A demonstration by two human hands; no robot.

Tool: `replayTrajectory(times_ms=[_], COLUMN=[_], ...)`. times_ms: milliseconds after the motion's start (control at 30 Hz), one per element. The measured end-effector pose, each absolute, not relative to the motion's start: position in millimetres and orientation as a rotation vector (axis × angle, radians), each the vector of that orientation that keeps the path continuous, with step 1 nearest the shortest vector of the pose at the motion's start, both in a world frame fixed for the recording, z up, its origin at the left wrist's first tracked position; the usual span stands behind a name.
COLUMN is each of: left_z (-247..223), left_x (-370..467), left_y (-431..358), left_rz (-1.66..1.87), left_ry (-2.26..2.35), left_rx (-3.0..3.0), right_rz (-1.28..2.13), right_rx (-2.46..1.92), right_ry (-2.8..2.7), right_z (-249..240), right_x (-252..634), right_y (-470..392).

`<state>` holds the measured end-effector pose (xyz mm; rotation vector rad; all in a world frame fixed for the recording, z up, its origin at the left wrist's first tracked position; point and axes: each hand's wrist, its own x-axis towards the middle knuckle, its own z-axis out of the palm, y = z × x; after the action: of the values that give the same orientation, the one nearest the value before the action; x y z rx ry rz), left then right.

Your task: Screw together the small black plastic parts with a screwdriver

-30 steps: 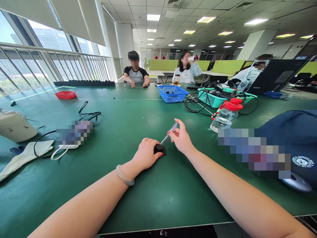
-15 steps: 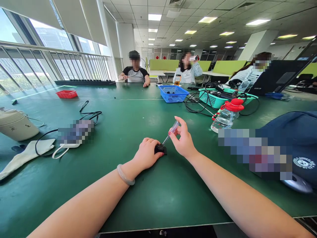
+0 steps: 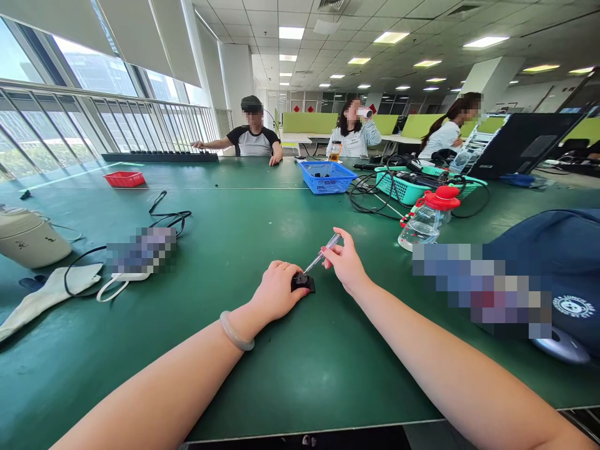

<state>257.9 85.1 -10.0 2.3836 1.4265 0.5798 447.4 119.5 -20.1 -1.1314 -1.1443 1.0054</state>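
My left hand (image 3: pixel 279 289) is closed around a small black part (image 3: pixel 304 284) and holds it down on the green table (image 3: pixel 272 387). What kind of part it is I cannot make out. Between the fingers of my right hand (image 3: pixel 345 262) is a slim screwdriver (image 3: pixel 323 252) with a clear handle. It slants down to the left, its tip at the top of the black part. Whether the tip sits in a screw is too small to see.
A blue basket (image 3: pixel 328 182), a green basket (image 3: pixel 398 187) with cables and a red-lidded bottle (image 3: pixel 424 219) stand ahead. To the right lies a dark blue bag (image 3: pixel 557 250); to the left, a red tray (image 3: pixel 124 179) and a beige container (image 3: pixel 32 237). Several people sit beyond.
My right hand has tipped the screwdriver lower, to a flatter slant. My left hand stays on the black part. Across the table, one person has stretched an arm out to the left.
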Motion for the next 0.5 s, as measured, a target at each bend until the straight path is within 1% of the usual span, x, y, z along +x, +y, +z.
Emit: replayTrajectory(times_ms=[500], left_z=[-10.1], left_x=[257.8], left_y=[84.0], left_rz=[0.59], left_ry=[1.381], left_rx=[2.396], right_rz=[1.148], right_rx=[-1.055], right_ry=[-1.144], right_z=[-14.5], right_x=[441.5], right_y=[113.1])
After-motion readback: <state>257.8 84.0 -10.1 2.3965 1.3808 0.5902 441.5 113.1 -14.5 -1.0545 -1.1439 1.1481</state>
